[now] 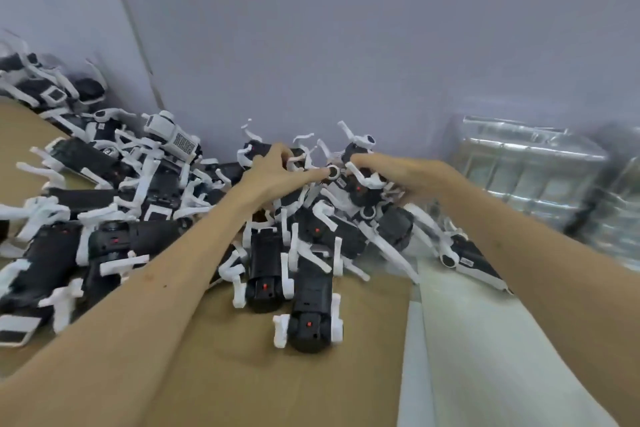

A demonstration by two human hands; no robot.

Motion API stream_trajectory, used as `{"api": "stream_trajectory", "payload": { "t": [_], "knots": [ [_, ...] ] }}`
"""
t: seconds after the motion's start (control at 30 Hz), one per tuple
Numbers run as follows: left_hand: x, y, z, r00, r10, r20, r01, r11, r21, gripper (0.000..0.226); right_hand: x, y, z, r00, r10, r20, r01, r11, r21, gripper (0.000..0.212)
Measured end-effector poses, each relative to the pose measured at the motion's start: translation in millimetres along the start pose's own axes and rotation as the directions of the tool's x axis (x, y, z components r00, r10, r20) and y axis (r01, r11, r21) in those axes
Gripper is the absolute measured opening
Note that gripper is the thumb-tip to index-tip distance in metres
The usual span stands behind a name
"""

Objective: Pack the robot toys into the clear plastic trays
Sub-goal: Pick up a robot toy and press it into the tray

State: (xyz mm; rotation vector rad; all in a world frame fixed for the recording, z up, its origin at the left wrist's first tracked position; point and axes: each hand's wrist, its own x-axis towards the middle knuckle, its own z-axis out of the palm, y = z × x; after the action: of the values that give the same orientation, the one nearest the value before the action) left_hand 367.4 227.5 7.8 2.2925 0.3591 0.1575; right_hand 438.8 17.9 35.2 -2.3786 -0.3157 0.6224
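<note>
A packing workshop: heaped robot toys (166, 204) on cardboard (277, 374), stacked clear trays (530, 163) beside.

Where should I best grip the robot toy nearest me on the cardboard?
Take the robot toy from above, across its black body between the white legs: it lies flat, its middle bare, and the legs look thin.

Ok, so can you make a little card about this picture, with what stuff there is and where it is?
toys: black-and-white robot toys, heaped in a big pile
under them: brown cardboard
left hand: on the toys at the far side of the pile
right hand: on the toys beside it
grip: too blurry to tell
trays: clear plastic trays, stacked at the right, by the wall
</note>
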Motion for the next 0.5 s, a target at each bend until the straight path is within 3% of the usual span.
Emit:
{"api": "stream_trajectory", "payload": {
  "t": [0.07, 0.17, 0.23, 0.33, 0.4, 0.5],
  "knots": [
    [-22, 6, -2, 0.998, 0.062, 0.009, -0.061, 0.993, -0.105, 0.076, -25, 6, 1, 0.998, -0.047, -0.032, 0.050, 0.995, 0.091, 0.064],
    [-66, 31, 2, 0.984, 0.177, -0.006, -0.162, 0.884, -0.438, 0.058, -66, -2, 7, 0.981, -0.158, -0.116, 0.183, 0.947, 0.262, 0.027],
    [-98, 52, 4, 0.964, 0.237, -0.121, -0.265, 0.814, -0.517, 0.054, -97, -6, 12, 0.964, -0.222, -0.148, 0.257, 0.920, 0.295, 0.020],
    [-144, 67, 1, 0.941, 0.293, -0.170, -0.338, 0.838, -0.428, 0.048, -163, -2, 20, 0.947, -0.320, -0.017, 0.320, 0.941, 0.107, 0.023],
    [-172, 61, -4, 0.943, 0.327, -0.056, -0.330, 0.910, -0.252, 0.035, -197, 5, 25, 0.943, -0.326, 0.063, 0.331, 0.938, -0.097, 0.029],
    [-208, 41, -16, 0.933, 0.294, 0.208, -0.313, 0.948, 0.062, 0.024, -229, 16, 32, 0.959, -0.282, -0.040, 0.232, 0.854, -0.466, 0.058]
  ]
}}
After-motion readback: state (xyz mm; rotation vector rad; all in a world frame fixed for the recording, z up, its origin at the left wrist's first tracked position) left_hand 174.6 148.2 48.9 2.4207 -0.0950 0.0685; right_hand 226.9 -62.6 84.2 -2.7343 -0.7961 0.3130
